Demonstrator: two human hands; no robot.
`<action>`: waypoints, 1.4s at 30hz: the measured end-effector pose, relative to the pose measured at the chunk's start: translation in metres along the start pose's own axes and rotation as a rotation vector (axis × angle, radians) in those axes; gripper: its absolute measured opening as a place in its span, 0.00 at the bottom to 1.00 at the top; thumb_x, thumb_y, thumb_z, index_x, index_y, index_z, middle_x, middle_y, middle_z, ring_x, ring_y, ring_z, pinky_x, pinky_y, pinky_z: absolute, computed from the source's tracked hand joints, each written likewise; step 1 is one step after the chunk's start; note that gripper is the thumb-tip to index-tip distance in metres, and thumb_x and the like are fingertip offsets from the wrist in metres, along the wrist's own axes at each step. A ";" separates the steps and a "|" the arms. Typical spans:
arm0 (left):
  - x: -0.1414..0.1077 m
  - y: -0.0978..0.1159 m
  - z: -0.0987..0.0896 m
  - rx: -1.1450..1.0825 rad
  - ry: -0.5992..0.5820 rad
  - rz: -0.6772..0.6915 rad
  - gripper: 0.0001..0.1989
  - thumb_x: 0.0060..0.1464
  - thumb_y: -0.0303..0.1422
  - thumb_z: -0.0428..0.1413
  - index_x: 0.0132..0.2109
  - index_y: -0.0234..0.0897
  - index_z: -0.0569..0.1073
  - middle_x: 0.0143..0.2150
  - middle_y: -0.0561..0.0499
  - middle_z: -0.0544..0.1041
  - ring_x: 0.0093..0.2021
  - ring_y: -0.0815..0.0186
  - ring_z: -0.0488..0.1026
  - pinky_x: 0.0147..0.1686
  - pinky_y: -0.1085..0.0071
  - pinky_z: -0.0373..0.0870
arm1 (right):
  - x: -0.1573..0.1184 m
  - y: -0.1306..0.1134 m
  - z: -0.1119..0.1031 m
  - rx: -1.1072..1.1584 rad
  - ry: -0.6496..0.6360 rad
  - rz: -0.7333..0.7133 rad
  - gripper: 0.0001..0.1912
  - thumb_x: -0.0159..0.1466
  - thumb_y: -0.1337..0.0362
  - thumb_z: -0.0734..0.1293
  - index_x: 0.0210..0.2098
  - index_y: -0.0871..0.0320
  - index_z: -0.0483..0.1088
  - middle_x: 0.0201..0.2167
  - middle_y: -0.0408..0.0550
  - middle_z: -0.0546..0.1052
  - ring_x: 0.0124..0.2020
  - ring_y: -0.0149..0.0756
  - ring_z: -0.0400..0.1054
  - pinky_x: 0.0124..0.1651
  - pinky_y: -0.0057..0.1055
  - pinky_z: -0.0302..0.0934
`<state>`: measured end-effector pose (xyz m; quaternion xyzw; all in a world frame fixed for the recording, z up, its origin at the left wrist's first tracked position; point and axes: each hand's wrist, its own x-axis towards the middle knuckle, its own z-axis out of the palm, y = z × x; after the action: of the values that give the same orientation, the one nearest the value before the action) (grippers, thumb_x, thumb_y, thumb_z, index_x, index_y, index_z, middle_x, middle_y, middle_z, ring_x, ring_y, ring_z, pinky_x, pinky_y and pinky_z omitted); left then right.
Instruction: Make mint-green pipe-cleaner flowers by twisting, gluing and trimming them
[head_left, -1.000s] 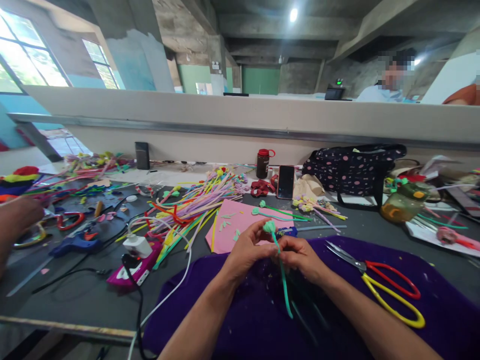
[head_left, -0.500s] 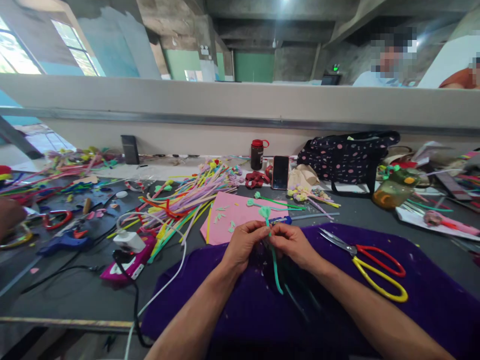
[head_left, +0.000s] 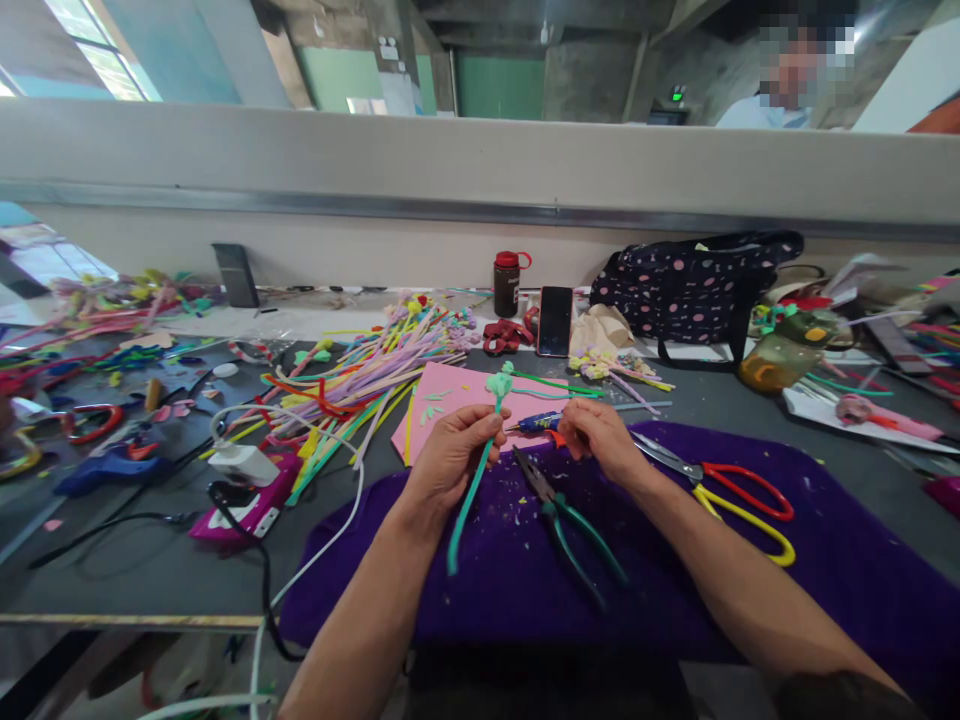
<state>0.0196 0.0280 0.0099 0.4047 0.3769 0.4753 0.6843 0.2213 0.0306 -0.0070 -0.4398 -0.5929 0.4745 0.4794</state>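
My left hand (head_left: 459, 455) pinches a green pipe-cleaner flower (head_left: 472, 490) just under its pale green head, and the stem slants down over the purple cloth (head_left: 480, 610). To its right, my right hand (head_left: 598, 437) is closed around the back part of a blue glue gun (head_left: 536, 422) with an orange trigger. The gun's tip points left, close to the flower stem. Below the hands lie pliers (head_left: 559, 508) with dark green handles, on the cloth. Scissors (head_left: 701, 480) with one red and one yellow handle rest right of my right hand.
A pink sheet (head_left: 442, 385) holds small green pieces. Left of it lies a big heap of coloured pipe cleaners (head_left: 375, 370). A magenta power strip (head_left: 255, 500) trails cables. Behind stand a phone (head_left: 555, 320), a dark bottle (head_left: 507, 285) and a patterned bag (head_left: 682, 300).
My hands have moved apart. The left keeps the green flower, its stem swung leftward; the right has let go of it and gone to the glue gun. The view has tilted down, and the pliers show clearly.
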 end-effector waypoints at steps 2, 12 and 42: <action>0.001 -0.001 -0.002 -0.004 0.006 0.008 0.11 0.41 0.33 0.62 0.34 0.32 0.74 0.19 0.55 0.71 0.16 0.78 0.64 0.16 0.81 0.58 | 0.001 0.004 0.000 -0.051 -0.032 -0.002 0.12 0.58 0.65 0.58 0.20 0.60 0.63 0.11 0.37 0.63 0.12 0.23 0.55 0.18 0.22 0.46; 0.010 0.000 -0.011 -0.023 0.069 0.085 0.14 0.40 0.37 0.62 0.34 0.34 0.73 0.23 0.55 0.72 0.20 0.76 0.67 0.20 0.80 0.62 | 0.002 0.009 0.001 -0.297 -0.111 -0.022 0.07 0.56 0.62 0.62 0.26 0.60 0.68 0.20 0.39 0.69 0.16 0.24 0.59 0.22 0.23 0.53; -0.018 0.004 0.035 0.854 -0.116 0.205 0.11 0.46 0.36 0.53 0.29 0.33 0.76 0.25 0.51 0.75 0.26 0.68 0.67 0.27 0.74 0.60 | -0.020 -0.021 -0.018 -0.044 -0.204 -0.314 0.15 0.52 0.63 0.70 0.41 0.53 0.72 0.38 0.45 0.70 0.34 0.32 0.64 0.34 0.27 0.57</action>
<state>0.0451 0.0047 0.0294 0.7126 0.4584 0.3189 0.4247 0.2407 0.0106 0.0121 -0.3017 -0.7101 0.4231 0.4751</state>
